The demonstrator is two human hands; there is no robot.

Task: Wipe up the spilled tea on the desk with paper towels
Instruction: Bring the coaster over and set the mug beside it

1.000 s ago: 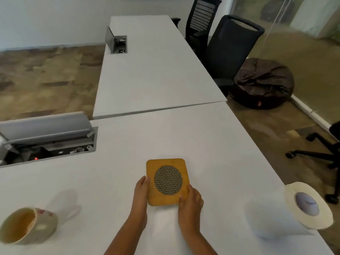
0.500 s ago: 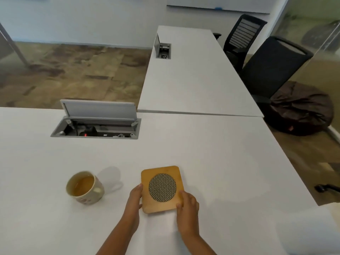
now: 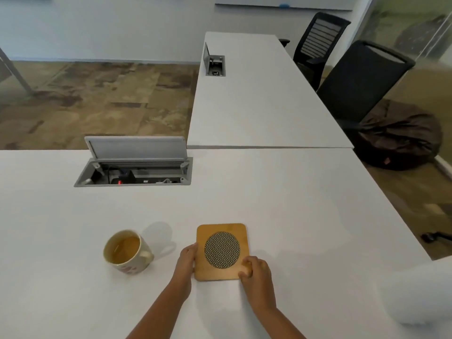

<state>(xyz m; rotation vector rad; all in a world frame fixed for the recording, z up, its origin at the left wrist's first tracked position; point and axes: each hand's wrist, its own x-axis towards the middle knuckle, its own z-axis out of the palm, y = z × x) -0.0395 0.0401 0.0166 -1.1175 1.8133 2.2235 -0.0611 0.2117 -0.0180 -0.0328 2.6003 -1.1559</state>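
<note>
The right hand [image 3: 256, 274] has its fingers curled over the near right corner of a square bamboo coaster [image 3: 222, 252], thumb and fingertips pressed together onto the wood there. The left hand [image 3: 186, 261] lies against the coaster's left edge, fingers held together and flat along that side; whether they hook under the edge cannot be told. The coaster sits flat on the white desk [image 3: 293, 216], its middle filled by a round woven mesh disc [image 3: 221, 250]. Just to the left of the left hand stands a cream mug [image 3: 126, 252] with brownish tea inside, upright, its handle turned toward the coaster, apart from both hands. No wet patch can be made out on the desk surface. At the far right edge, near the desk's corner, a blurred white mass, likely the paper towel roll [image 3: 420, 294], rests well apart from the hands. Farther back, an open cable box [image 3: 133, 171] is sunk into the desk with its grey lid raised. Beyond it a second white desk [image 3: 256, 99] abuts, with two black office chairs [image 3: 362, 81] and a dark bean bag [image 3: 401, 135] on its right.
</note>
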